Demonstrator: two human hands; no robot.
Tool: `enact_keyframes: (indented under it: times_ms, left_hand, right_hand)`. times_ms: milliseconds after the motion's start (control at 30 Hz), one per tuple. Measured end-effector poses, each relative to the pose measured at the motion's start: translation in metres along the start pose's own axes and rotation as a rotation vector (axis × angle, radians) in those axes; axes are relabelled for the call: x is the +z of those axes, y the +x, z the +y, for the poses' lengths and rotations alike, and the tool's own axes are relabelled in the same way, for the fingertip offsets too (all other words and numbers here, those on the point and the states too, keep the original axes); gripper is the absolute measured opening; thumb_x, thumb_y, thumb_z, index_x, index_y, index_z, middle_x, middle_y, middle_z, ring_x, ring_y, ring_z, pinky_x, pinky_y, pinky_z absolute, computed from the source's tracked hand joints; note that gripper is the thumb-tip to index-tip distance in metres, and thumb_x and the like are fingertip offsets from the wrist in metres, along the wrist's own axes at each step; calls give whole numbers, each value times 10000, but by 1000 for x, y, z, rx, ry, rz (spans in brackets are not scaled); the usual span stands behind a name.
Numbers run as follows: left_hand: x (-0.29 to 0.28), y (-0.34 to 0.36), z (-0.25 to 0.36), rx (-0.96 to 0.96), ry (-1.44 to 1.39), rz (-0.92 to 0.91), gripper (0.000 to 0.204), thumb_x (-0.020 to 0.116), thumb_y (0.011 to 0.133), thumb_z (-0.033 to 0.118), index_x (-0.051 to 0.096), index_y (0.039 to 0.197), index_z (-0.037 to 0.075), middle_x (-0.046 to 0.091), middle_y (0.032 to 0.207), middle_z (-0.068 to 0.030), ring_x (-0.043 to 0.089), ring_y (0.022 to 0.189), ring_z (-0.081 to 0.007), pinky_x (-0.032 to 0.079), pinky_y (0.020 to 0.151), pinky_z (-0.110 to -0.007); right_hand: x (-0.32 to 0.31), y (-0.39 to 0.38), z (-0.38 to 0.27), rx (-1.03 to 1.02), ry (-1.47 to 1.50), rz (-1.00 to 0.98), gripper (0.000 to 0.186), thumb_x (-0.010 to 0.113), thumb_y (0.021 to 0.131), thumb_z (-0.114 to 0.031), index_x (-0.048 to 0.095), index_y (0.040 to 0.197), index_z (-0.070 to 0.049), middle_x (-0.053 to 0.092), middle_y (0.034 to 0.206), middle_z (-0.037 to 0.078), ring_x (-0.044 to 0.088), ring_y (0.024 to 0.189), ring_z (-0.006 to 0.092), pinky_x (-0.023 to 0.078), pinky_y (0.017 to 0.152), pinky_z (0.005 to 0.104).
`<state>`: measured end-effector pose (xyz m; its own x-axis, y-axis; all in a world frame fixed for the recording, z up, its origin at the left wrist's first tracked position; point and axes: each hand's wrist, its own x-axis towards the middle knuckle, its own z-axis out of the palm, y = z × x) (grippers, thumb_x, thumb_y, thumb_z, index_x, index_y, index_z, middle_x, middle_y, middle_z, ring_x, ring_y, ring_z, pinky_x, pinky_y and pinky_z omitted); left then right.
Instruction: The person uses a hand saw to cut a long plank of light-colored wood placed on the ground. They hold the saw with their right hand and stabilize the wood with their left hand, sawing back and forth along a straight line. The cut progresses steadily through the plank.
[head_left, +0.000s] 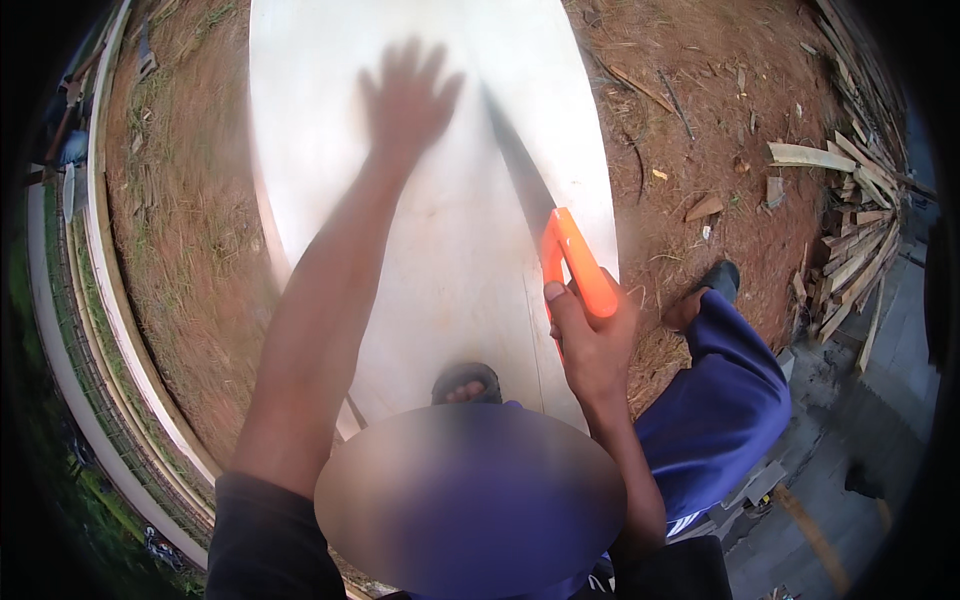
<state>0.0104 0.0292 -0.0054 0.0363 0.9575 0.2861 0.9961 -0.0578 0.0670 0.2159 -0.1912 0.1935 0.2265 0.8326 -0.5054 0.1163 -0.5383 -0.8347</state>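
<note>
A long pale board [450, 270] stretches away from me, and one of my sandalled feet [466, 385] rests on its near part. My left hand [408, 100] is over the far part of the board, fingers spread and holding nothing; blur hides whether it touches the surface. In my right hand [597, 345] is a handsaw [582, 262], gripped by its orange handle. Its dark blade [520, 160] points away and slightly left over the right half of the board. A thin line runs along the board near the right hand. I cannot tell whether the teeth touch the wood.
Reddish dirt with wood scraps [704, 208] lies on both sides. A heap of split wood strips [855, 250] is at the right, beside grey paving [850, 410]. My other foot [720, 280] stands on the dirt at right. Long pale beams [120, 290] run along the left.
</note>
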Motion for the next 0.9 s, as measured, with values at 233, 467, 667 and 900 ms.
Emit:
enact_keyframes:
  times_ms: [233, 467, 667, 900]
  left_hand:
    - [1, -1, 4, -7, -24, 27, 593, 443, 1029, 604, 502, 1525, 283, 396, 1636, -67, 304, 1534, -332, 196, 1213, -666]
    - [-7, 9, 13, -5, -40, 7, 619, 452, 1015, 629, 493, 1531, 290, 393, 1637, -66, 292, 1539, -321, 172, 1218, -671]
    - [13, -1, -3, -20, -22, 56, 601, 437, 1024, 622, 495, 1527, 299, 401, 1631, -61, 296, 1538, -313, 168, 1222, -671]
    - [-13, -2, 2, -15, -20, 28, 587, 447, 1028, 606, 496, 1524, 298, 415, 1621, -59, 310, 1530, -318, 197, 1212, -677]
  right_hand:
    - [-75, -139, 3, 138, -221, 83, 113, 663, 869, -15, 664, 907, 91, 564, 602, 27, 549, 580, 61, 427, 548, 253]
    - [52, 105, -23, 25, -216, 71, 199, 623, 880, -123, 580, 782, 45, 507, 629, 43, 479, 613, 110, 413, 585, 349]
    - [-5, 6, -13, 62, -80, 38, 184, 633, 877, -97, 563, 729, -13, 495, 569, -5, 453, 472, 73, 381, 462, 263]
    - [-49, -77, -25, 177, -32, 145, 135, 541, 862, -26, 548, 738, 26, 456, 528, 36, 425, 421, 110, 388, 431, 297]
